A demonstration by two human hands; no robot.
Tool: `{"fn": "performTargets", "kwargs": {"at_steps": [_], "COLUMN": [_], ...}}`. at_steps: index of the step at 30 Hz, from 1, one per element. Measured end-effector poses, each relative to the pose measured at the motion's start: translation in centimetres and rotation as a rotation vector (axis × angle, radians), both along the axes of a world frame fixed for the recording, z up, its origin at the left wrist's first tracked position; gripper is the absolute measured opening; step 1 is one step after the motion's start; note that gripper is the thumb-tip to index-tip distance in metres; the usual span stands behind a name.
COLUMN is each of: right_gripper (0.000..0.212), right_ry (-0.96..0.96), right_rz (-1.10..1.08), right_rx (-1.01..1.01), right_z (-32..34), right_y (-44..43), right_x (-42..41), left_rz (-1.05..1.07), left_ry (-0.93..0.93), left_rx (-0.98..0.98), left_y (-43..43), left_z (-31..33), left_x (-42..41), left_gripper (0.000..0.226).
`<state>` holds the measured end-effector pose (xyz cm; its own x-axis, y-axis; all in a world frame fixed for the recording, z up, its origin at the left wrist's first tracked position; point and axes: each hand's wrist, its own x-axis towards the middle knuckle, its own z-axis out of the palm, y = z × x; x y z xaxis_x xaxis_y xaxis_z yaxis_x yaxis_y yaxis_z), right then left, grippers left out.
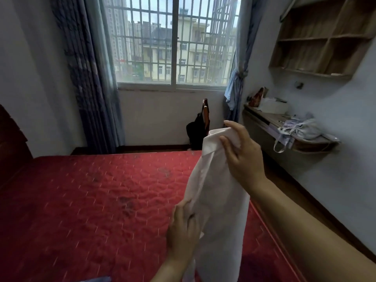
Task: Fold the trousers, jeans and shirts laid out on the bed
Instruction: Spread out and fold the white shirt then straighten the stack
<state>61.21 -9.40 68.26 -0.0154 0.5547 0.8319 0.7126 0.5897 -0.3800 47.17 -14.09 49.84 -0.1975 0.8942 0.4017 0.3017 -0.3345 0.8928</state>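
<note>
Left hand point(184, 226) gripping white garment point(219, 200) low, right hand point(242, 157) pinching its top (lifted), red bed point(91, 200) beneath

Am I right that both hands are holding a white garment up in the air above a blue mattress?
Not quite. The head view shows the left hand and right hand both gripping the white garment held up in the air, but the mattress below it is red, not blue.

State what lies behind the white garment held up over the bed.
Behind the white garment, gripped by both hands, the red mattress and a dark bag by the wall show at its edges; whatever sits directly behind the cloth is covered.
</note>
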Motion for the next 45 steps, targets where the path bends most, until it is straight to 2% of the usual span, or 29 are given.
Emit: {"fn": "performTargets", "kwargs": {"at_steps": [6, 10, 14, 17, 19, 20, 22, 23, 25, 28, 32, 37, 41, 45], "right_gripper": [0.035, 0.033, 0.032, 0.029, 0.028, 0.028, 0.028, 0.028, 0.027, 0.027, 0.027, 0.027, 0.028, 0.027], "right_ry": [-0.062, 0.027, 0.018, 0.138, 0.197, 0.194, 0.168, 0.181, 0.234, 0.272, 0.292, 0.289, 0.260, 0.247], "right_rz": [-0.053, -0.061, -0.014, 0.002, 0.013, 0.026, 0.050, 0.066, 0.099, 0.158, 0.200, 0.211, 0.174, 0.122], "right_rx": [-0.102, 0.009, -0.072, 0.002, -0.025, -0.083, -0.180, -0.188, -0.153, -0.100, -0.029, -0.010, -0.118, -0.277], "right_z": [-1.0, -0.2, -1.4, -1.3, -1.5, -2.0, -3.4, -3.9, -3.8, -2.9, -1.6, -1.0, -3.6, -9.2], "right_y": [-1.7, -3.1, -5.6, -7.3, -8.6, -9.3, -10.8, -11.6, -12.7, -14.4, -15.6, -14.0, -10.6, -5.5], "right_x": [2.4, 4.0, 5.2, 7.2, 8.6, 9.3, 10.7, 11.2, 11.8, 11.9, 11.1, 9.2, 7.9, 6.5], "left_rz": [0.016, 0.028, 0.056, 0.134, 0.148, 0.129, 0.077, 0.069, 0.100, 0.158, 0.228, 0.328, 0.303, 0.231], "left_ry": [-0.112, -0.062, 0.076, 0.060, 0.131, 0.204, 0.328, 0.358, 0.363, 0.347, 0.394, 0.426, 0.469, 0.427], "left_rx": [-0.077, 0.053, 0.019, 0.143, 0.212, 0.217, 0.193, 0.184, 0.198, 0.213, 0.174, 0.120, 0.038, -0.059], "left_y": [1.3, -0.5, -3.8, -5.9, -7.4, -8.4, -10.7, -11.9, -14.0, -16.5, -18.7, -17.4, -13.9, -8.9], "left_z": [0.4, 2.1, 2.5, 4.9, 6.8, 7.4, 7.8, 7.9, 8.3, 9.2, 10.2, 9.9, 7.3, 2.3], "left_x": [-2.4, -2.7, -2.3, -2.0, -1.8, -1.7, -1.1, -0.8, -0.2, 0.0, -1.0, -2.1, -3.3, -4.8], "left_gripper": [0.019, 0.014, 0.015, 0.021, 0.027, 0.035, 0.067, 0.076, 0.079, 0.074, 0.047, 0.043, 0.036, 0.040]}}
